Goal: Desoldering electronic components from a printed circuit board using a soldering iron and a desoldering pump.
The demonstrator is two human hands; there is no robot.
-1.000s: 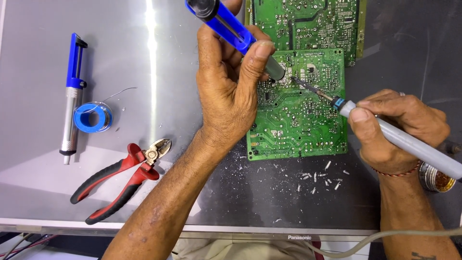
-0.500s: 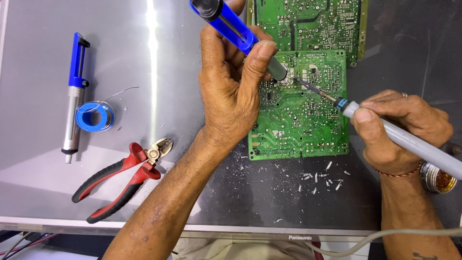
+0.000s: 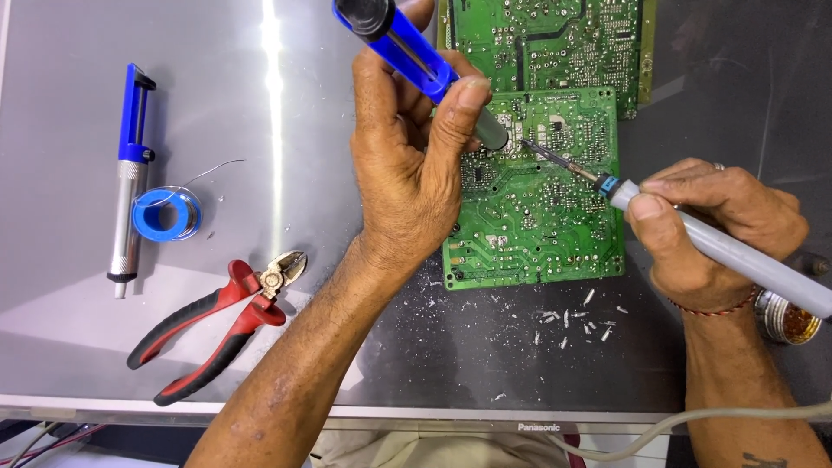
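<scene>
While both hands (image 3: 416, 173) (image 3: 711, 230) grip pump (image 3: 416, 61) and iron (image 3: 737, 256), green board (image 3: 537, 217) lies flat.

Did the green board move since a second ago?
No. The green board lies just as far from the red cutters and the white scraps; everything slid slightly together, so only the head camera shifted.

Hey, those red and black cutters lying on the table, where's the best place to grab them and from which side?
Grip the cutters by the two red-and-black handles, about midway along. They lie flat, jaws pointing up-right toward the left hand, handles splayed toward the table's near-left edge. Coming from above on that near-left side probably works best: the handles are long and padded, with bare table around them, and it keeps fingers off the cutting end.
</scene>
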